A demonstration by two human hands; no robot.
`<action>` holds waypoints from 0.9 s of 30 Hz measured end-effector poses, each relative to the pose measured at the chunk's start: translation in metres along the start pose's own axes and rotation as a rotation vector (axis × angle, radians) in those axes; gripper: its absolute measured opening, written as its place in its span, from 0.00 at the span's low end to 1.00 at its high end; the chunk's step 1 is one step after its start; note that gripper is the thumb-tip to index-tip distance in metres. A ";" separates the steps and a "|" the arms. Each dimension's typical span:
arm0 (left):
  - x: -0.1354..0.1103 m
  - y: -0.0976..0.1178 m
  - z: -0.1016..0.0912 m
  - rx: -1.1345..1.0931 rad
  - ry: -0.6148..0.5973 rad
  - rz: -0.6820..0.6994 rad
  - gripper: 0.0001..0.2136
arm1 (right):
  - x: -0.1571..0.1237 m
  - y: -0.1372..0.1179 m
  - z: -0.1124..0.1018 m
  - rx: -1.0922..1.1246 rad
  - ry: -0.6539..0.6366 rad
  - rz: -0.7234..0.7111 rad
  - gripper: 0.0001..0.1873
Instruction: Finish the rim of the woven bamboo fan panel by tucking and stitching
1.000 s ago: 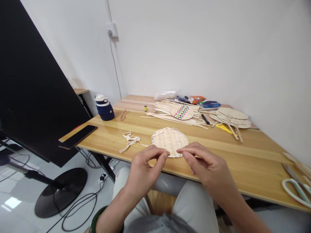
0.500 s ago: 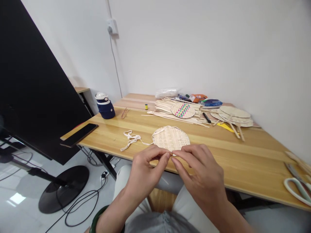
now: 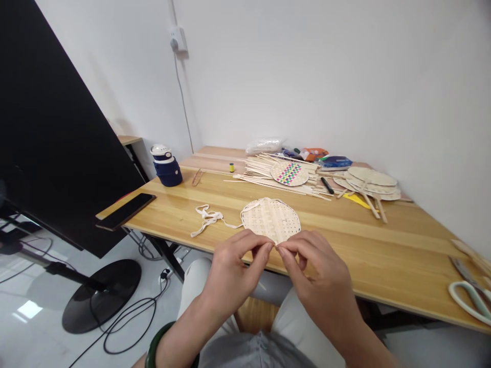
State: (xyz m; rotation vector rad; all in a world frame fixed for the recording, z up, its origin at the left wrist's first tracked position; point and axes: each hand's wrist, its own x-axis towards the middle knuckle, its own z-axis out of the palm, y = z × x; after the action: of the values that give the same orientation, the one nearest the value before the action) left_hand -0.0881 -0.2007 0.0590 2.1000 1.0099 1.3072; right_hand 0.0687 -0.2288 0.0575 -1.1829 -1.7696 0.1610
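A wooden table (image 3: 383,255) is the biggest thing at hand, with a round woven panel (image 3: 270,219) lying flat near its front edge. Beyond the panel spreads a heap of thin pale strips (image 3: 255,166); beyond it and to its right, a pile of fans (image 3: 372,176) with handles. The panel itself looks fully woven, though no handle shows on it. Just in front of the panel, the left hand (image 3: 238,263) and the right hand (image 3: 324,271) each pinch thumb against forefinger, tips almost meeting; anything held there is too small to tell. Pale tape (image 3: 210,221) seems to follow part of the panel's rim, its loose tail lying to the left, so the rim looks only partly bound. Past the panel, a blue packet (image 3: 335,162) and an orange packet (image 3: 315,154) bear no print that can be read.
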 end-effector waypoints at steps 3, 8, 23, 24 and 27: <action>-0.002 -0.005 0.006 0.041 0.001 0.053 0.07 | -0.004 0.003 0.001 0.463 -0.162 0.411 0.13; -0.011 -0.012 0.017 0.124 -0.010 0.179 0.07 | -0.015 0.013 0.016 0.805 -0.012 0.617 0.11; -0.017 -0.013 0.012 0.274 -0.017 0.249 0.08 | -0.015 0.033 0.016 -0.256 0.088 -0.366 0.06; -0.017 -0.014 0.012 0.275 -0.019 0.242 0.08 | -0.016 0.032 0.017 -0.241 0.087 -0.343 0.06; -0.018 -0.015 0.012 0.267 -0.016 0.230 0.08 | -0.020 0.028 0.021 -0.145 0.083 -0.231 0.10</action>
State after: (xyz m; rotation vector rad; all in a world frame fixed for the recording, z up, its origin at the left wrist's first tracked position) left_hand -0.0873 -0.2057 0.0327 2.4860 1.0061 1.3191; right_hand 0.0717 -0.2219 0.0173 -1.0601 -1.8531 -0.1529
